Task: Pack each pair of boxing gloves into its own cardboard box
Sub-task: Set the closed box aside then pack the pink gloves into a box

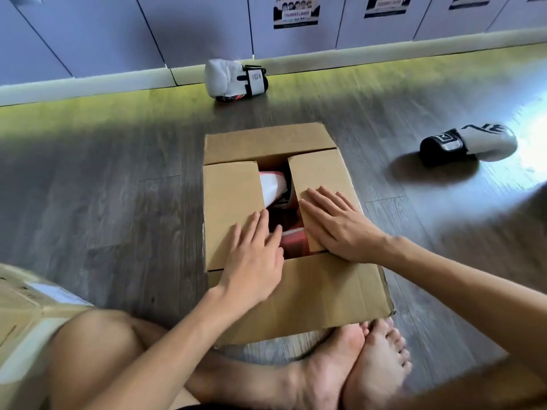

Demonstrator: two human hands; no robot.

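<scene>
Pressing on the cardboard box (299, 294) in the middle: left hand (254, 261) laid flat on the left flap (229, 208), right hand (336, 227) likewise on the right flap (319, 173), gripping nothing. Visible through the gap, red and white gloves (272, 187) inside. Outside on the floor (118, 187), one white glove (226, 78) far by the wall (88, 34), a second glove (473, 143) at right

Cardboard box (310, 291), flaps half closed over red-white gloves (272, 187); white glove (233, 79) lying beyond it, black-cuffed glove (473, 143) off right
</scene>
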